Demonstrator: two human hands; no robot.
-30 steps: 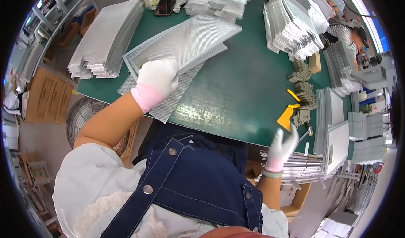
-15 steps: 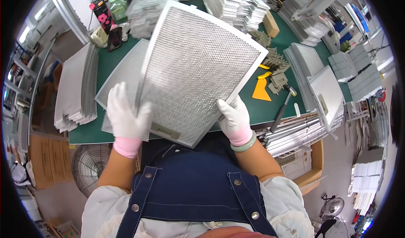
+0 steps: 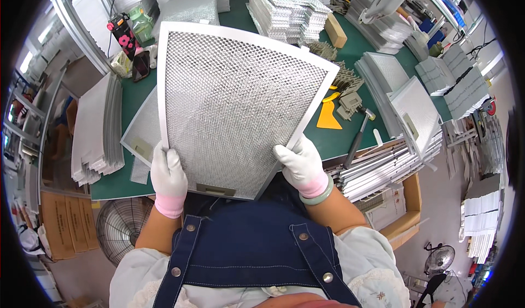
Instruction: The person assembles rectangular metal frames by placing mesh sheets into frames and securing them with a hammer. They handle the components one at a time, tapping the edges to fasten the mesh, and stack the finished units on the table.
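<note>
Bench point(image 3: 333, 144): green; stack point(image 3: 98, 127) at left; scraper point(image 3: 329, 116) and hammer point(image 3: 356, 141) at right;
Panel point(image 3: 229, 111): mesh; held between both hands over the bench's near edge;
Left hand point(image 3: 169, 176): fingers clamped on the panel's left edge;
Right hand point(image 3: 302, 166): clamped on its right edge; fingers mostly hidden behind.

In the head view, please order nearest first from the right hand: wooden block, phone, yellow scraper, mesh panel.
1. Mesh panel: held in the right hand.
2. Yellow scraper: ahead, slightly right.
3. Wooden block: farther ahead, right.
4. Phone: far left side.
</note>
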